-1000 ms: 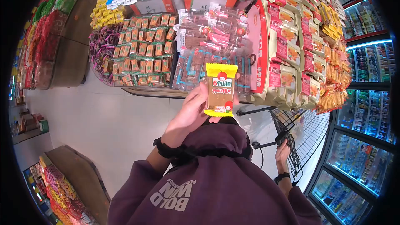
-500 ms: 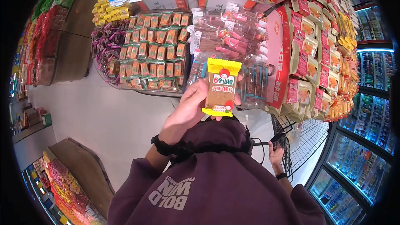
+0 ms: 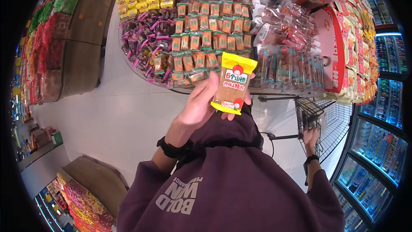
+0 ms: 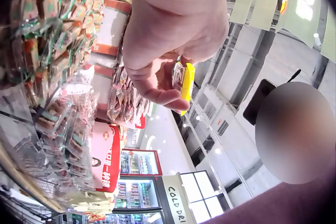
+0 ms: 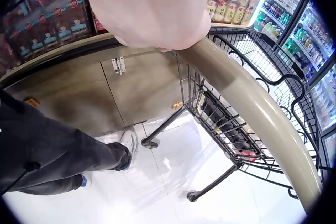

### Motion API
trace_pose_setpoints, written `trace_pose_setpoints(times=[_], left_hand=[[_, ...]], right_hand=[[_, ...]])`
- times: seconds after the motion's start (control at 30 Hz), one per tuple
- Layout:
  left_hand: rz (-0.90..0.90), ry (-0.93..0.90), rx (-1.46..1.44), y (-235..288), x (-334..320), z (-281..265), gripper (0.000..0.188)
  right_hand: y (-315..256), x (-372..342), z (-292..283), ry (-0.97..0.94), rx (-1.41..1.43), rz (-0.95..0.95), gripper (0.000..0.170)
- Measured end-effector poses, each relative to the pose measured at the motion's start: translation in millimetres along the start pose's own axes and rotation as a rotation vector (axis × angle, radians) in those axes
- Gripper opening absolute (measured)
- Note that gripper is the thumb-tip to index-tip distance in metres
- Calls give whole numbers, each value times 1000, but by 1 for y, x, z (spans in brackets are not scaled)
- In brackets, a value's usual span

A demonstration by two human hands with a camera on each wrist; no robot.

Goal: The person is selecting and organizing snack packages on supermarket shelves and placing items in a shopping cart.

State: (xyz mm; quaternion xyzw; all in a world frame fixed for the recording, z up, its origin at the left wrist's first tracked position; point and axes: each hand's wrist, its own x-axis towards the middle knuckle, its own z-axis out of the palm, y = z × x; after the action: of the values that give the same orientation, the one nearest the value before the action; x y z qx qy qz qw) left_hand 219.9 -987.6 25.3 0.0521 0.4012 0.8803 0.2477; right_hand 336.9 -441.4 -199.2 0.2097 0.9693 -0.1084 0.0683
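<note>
My left hand (image 3: pixel 198 102) holds a packet of hawthorn slices (image 3: pixel 231 91) in front of my chest, thumb on its left side and fingertips showing past the right and lower edges. The pack has yellow ends, a clear middle with brown contents and a red fruit cartoon. In the left wrist view, the packet (image 4: pixel 186 87) shows edge-on between curled fingers. Low at the right, my right hand (image 3: pixel 311 136) grips the handle of a shopping cart (image 3: pixel 332 120). The right wrist view shows that hand (image 5: pixel 152 11) over one end of the beige handle (image 5: pixel 252 103).
Ahead stands a curved display with orange-brown wrapped snacks (image 3: pixel 210 38), purple-wrapped sweets (image 3: pixel 146 45) and clear bagged sticks (image 3: pixel 285 71). Drink fridges (image 3: pixel 377 137) line the right side. More snack stands (image 3: pixel 81 47) are at the left. Several items lie in the cart basket (image 5: pixel 226 124).
The display has shifted rightward in the head view, so the orange-brown snacks are behind the packet. The packet tilts slightly more. My right hand and the cart are farther right.
</note>
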Motion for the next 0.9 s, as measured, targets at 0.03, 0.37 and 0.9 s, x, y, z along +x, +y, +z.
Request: trace_pose_setpoints(times=[0.03,0.37,0.9], left_hand=[[-14,-2,3,6,-7,-6,75],[-61,26,-9,30,-12,-35,66],[-167,141,12,59,10,-50,61]], right_hand=[[-19,-5,-4,110,-48,-80,27],[-91,-27,10,96,-85,-24,31],[-207,-66,23,-50,219,-80,29]])
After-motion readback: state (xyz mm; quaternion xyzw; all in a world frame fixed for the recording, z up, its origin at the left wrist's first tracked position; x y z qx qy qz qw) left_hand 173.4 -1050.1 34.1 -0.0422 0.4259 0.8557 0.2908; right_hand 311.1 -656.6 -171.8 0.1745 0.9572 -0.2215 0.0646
